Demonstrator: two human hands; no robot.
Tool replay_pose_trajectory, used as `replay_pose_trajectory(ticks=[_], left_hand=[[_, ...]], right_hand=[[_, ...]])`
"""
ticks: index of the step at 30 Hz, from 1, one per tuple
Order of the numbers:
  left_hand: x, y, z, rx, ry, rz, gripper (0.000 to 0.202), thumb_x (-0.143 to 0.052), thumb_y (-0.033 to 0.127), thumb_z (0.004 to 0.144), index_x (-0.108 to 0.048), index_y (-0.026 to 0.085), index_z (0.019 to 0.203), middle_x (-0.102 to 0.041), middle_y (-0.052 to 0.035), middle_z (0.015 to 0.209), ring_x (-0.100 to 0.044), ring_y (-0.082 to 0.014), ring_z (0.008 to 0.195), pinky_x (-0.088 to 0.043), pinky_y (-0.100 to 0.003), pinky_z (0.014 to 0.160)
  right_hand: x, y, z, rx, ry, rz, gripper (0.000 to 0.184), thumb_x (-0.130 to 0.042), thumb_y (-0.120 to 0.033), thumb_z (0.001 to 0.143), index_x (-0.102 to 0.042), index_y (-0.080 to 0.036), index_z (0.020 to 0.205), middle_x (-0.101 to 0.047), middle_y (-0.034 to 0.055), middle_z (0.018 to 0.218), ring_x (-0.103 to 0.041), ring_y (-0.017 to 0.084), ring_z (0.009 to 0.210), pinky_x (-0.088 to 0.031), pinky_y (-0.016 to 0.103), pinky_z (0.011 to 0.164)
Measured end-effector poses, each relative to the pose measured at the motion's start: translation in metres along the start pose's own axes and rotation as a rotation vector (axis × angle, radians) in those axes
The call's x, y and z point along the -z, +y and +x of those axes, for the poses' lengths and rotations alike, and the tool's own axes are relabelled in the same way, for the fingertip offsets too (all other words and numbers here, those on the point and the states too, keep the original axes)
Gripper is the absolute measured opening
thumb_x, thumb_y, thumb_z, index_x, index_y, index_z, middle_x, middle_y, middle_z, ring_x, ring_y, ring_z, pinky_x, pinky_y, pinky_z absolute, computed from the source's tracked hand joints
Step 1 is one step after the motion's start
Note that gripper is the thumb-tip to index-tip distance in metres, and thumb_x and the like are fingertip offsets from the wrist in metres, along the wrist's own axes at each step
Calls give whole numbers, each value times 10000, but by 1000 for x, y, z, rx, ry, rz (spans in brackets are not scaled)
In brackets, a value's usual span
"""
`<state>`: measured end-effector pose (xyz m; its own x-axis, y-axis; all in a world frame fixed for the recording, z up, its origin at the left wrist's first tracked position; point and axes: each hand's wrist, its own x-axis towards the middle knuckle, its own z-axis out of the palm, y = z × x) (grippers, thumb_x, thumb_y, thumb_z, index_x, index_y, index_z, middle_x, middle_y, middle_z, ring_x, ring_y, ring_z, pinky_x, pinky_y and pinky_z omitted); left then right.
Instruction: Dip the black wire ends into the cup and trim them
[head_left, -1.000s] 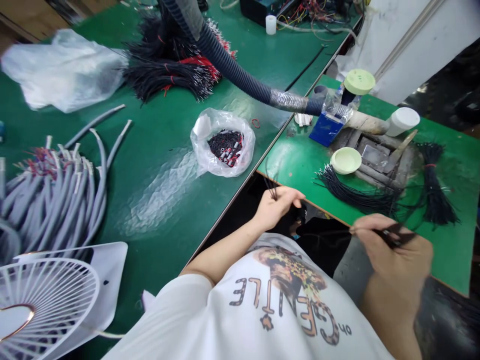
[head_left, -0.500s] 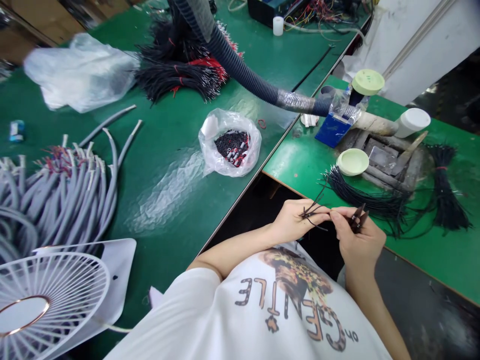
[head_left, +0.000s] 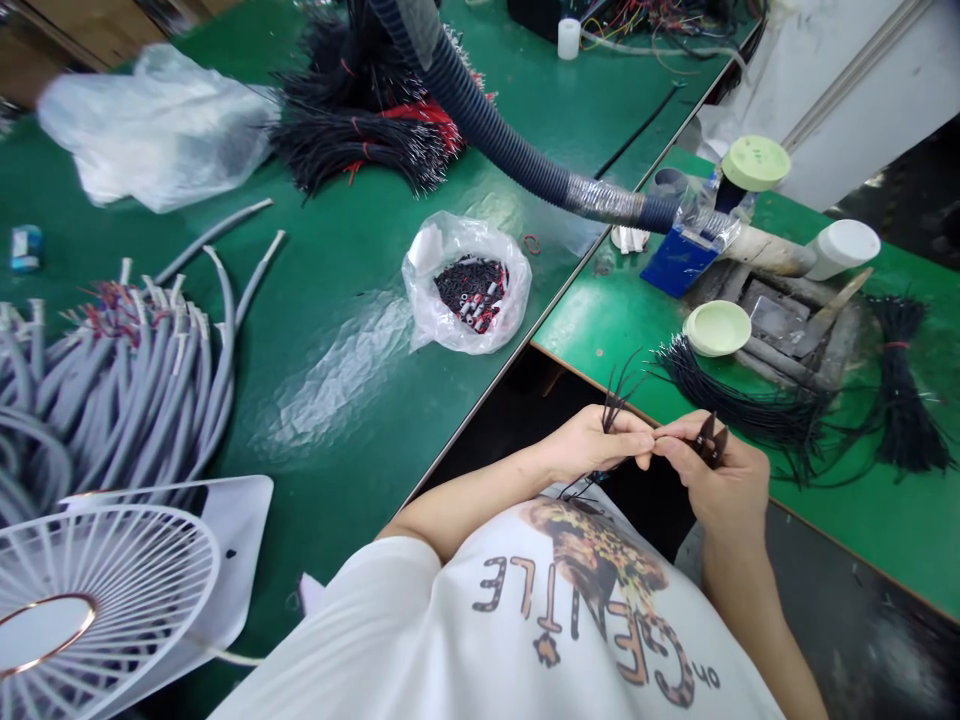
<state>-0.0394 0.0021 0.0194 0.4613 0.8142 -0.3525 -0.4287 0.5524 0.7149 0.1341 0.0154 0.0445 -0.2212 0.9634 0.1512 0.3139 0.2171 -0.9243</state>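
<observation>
My left hand (head_left: 592, 448) is closed around a small bunch of thin black wires (head_left: 615, 398) whose ends stick up above my fingers. My right hand (head_left: 716, 480) is closed on a small dark tool (head_left: 711, 443), perhaps snips, and its fingertips meet the left hand's over the gap between the two tables. Just beyond my hands a fan of loose black wires (head_left: 739, 405) lies on the right green table (head_left: 622, 320), beside a pale green dish (head_left: 718, 328).
A clear bag of small black and red parts (head_left: 469, 290) sits on the left green table (head_left: 345, 300). Grey cables (head_left: 127, 370) and a white fan (head_left: 105, 590) are at left. A corrugated hose (head_left: 510, 150) crosses above. More black wire bundles (head_left: 904, 400) lie at right.
My hands came together from apart; the right hand moved left toward the left hand. The wire ends in my left hand now point upward.
</observation>
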Motion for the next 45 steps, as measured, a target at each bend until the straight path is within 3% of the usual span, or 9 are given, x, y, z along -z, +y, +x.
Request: replay_pose_trajectory(ticks=[4, 11, 16, 24, 33, 42, 45], left_hand=[[1, 0, 2, -38, 29, -45, 372, -810, 432, 661, -718, 102, 805, -658, -21, 625, -288, -12, 384, -136, -216, 409], [-1, 2, 5, -53, 95, -61, 322, -821, 378, 629, -721, 100, 756, -674, -35, 615, -356, -30, 418, -180, -222, 437], [-1, 6, 2, -55, 79, -46, 293, -774, 382, 688, -693, 107, 750, -682, -23, 629, -266, -11, 364, -101, -234, 395], [-2, 7, 2, -82, 103, -34, 323, -783, 403, 684, -690, 102, 753, -678, -24, 612, -281, -8, 382, -138, -220, 410], [-2, 2, 4, -93, 141, -45, 300, -772, 386, 693, -679, 111, 769, -666, -6, 605, -281, -8, 364, -133, -215, 395], [-4, 5, 3, -83, 147, 17, 298, -758, 390, 697, -671, 106, 718, -674, -23, 609, -282, -15, 383, -158, -217, 411], [-3, 4, 3, -106, 159, 57, 323, -757, 417, 708, -672, 105, 714, -669, -25, 601, -328, -26, 405, -224, -210, 429]], right_hand=[[-2, 0, 0, -17, 5, 18, 73, -708, -186, 808, -754, -240, 824, -641, -24, 744, -509, 79, 561, -388, 228, 514], [-9, 7, -2, -108, 174, 75, 99, -752, -218, 767, -749, -212, 866, -684, -9, 716, -589, 111, 566, -449, 245, 537], [-13, 3, -4, -72, 200, -65, 139, -760, -202, 762, -738, -217, 898, -719, -11, 773, -625, 111, 603, -487, 234, 577], [-17, -1, -5, 49, 278, -146, 179, -754, -190, 767, -732, -214, 943, -745, 3, 819, -672, 128, 691, -529, 246, 659], [-15, 3, -1, -126, 148, 147, 316, -742, -224, 774, -685, -204, 1085, -725, 17, 818, -483, 63, 467, -391, 196, 403], [-18, -5, 1, -41, 160, 49, 234, -712, -183, 800, -682, -203, 1031, -692, -13, 756, -559, 80, 542, -471, 212, 512], [-18, -4, -1, 15, 178, -29, 247, -712, -178, 801, -682, -205, 1045, -706, -7, 776, -605, 99, 598, -507, 232, 570]])
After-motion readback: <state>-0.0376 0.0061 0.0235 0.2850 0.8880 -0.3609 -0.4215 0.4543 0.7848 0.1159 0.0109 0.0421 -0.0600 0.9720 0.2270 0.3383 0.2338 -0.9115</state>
